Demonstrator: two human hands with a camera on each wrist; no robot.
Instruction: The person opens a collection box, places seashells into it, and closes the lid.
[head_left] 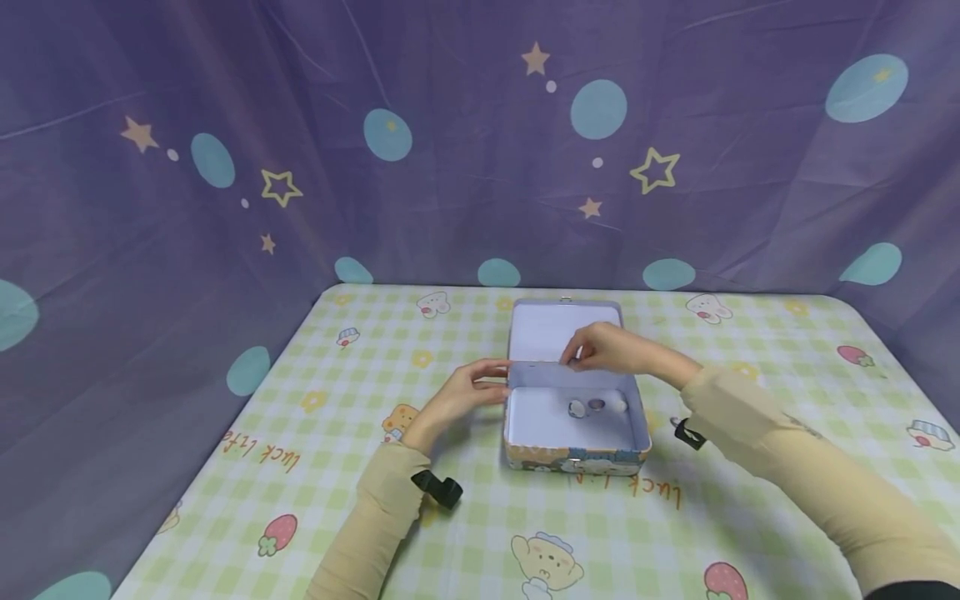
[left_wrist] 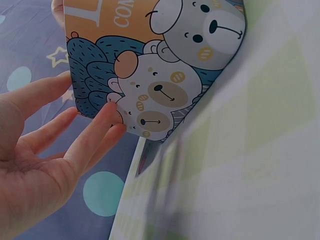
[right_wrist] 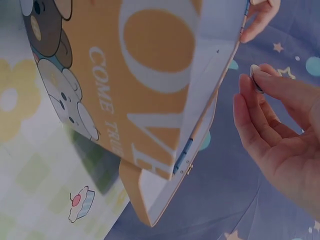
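Observation:
A printed tin box point(head_left: 540, 458) stands on the table with its hinged lid point(head_left: 555, 329) raised at the back. On the box's white floor, toward the right, lie a pale round piece point(head_left: 576, 408), a darker round piece point(head_left: 596, 404) and a whitish piece point(head_left: 621, 406). My right hand point(head_left: 609, 348) is over the back of the box, pinching a small round disc point(right_wrist: 257, 80) with a pale face between thumb and fingers. My left hand point(head_left: 467, 394) rests its extended fingers on the box's left side, over the printed bears point(left_wrist: 160, 92).
Under the box is a green-checked tablecloth point(head_left: 360, 400) with cartoon prints. A purple curtain point(head_left: 480, 217) with stars and dots hangs behind the table. Black straps point(head_left: 442, 490) sit around the sleeved wrists.

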